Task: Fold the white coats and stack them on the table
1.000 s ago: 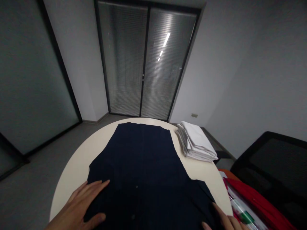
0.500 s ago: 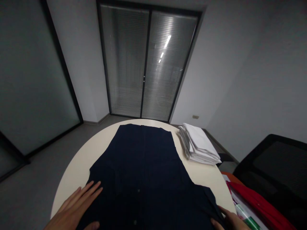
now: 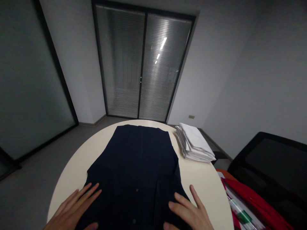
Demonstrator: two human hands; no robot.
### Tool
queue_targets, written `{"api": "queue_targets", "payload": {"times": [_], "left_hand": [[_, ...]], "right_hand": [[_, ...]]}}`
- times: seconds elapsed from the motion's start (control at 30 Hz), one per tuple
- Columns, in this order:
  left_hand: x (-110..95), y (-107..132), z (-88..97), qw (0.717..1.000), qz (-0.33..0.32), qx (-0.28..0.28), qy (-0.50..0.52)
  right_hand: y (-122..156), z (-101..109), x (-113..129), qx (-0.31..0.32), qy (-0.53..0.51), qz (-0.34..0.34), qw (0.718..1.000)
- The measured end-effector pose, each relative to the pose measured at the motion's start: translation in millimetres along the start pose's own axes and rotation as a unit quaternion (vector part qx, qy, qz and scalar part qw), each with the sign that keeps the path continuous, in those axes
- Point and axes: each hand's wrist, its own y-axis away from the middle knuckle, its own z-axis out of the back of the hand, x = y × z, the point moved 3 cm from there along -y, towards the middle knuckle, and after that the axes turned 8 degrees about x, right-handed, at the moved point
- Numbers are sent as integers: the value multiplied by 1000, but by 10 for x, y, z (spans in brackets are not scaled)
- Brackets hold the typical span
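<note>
A dark navy buttoned garment (image 3: pixel 134 159), perhaps a shirt, lies spread over the round table, its near end cut off by the bottom of the view. On its left edge my left hand (image 3: pixel 74 206) rests flat, fingers stretched out. My right hand (image 3: pixel 189 210) lies on the right side with fingers spread, over a part folded inward toward the middle. Two small buttons show down the garment's centre.
The cream round table (image 3: pixel 74 172) carries a stack of folded white cloths (image 3: pixel 195 142) at its back right. Beside it on the right are a black mesh chair (image 3: pixel 275 169) and a red cloth item (image 3: pixel 254 198). Glass doors (image 3: pixel 141 67) stand behind.
The garment's right-hand flap has been folded inward, baring table on that side. My right hand has moved left and its fingers have spread; my left hand has stayed on the left edge.
</note>
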Motion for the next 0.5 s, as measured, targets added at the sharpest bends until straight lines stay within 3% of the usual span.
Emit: {"api": "queue_targets", "payload": {"times": [0.1,0.23,0.33,0.5], "left_hand": [[-23,-7,44,1000,1,-18,-19],[-59,-12,79,999,-8,-28,-33],[-76,-6,105,999,-3,-20,-26],[-103,-17,188,1000,13,-5,13]], "right_hand": [[16,-8,-20,-12,114,-8,993],[149,-278,-86,1,236,27,971],[337,-477,-187,33,244,23,969],[626,-513,-347,104,213,-43,970]]}}
